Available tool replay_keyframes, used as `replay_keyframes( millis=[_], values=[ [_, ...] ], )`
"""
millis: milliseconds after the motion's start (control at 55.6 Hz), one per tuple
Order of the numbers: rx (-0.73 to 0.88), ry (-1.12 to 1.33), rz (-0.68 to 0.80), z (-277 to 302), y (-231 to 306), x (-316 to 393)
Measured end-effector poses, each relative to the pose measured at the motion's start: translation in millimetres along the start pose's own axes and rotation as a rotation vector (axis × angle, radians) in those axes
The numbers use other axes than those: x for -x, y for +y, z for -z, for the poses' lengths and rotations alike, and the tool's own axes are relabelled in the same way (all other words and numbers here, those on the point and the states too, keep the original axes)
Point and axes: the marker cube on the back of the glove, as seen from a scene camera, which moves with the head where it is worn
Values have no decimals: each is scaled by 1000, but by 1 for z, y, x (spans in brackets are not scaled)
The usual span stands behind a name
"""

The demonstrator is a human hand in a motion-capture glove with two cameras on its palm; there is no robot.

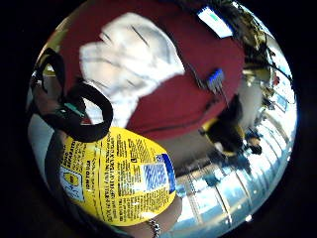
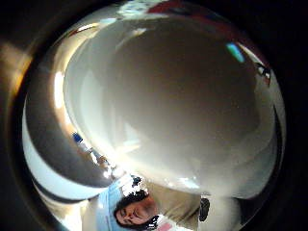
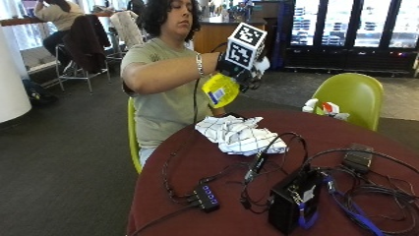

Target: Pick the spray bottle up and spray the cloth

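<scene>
The gloved right hand (image 3: 251, 69) is raised at chest height with its fingers curled round the yellow spray bottle (image 3: 221, 90), which it holds tilted in the air above the near edge of the dark red tabletop (image 3: 340, 140). Just below the bottle, the white checked cloth (image 3: 239, 134) lies crumpled on the tabletop, apart from the bottle and the hand. Further out on the tabletop sit a black box (image 3: 292, 200), a small hub (image 3: 208, 196) and tangled cables (image 3: 357, 189).
</scene>
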Motion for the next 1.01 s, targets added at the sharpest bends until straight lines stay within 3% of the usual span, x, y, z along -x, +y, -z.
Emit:
replay_keyframes(
  millis=[126,305,395,647,1006],
  values=[
    [-278,-272,189,20,-38,36],
    [-583,-782,483,-4,-104,83],
    [-597,-829,524,-43,-144,84],
    [-627,-756,429,-98,-198,71],
    [-532,-845,412,-107,-199,59]
  ],
)
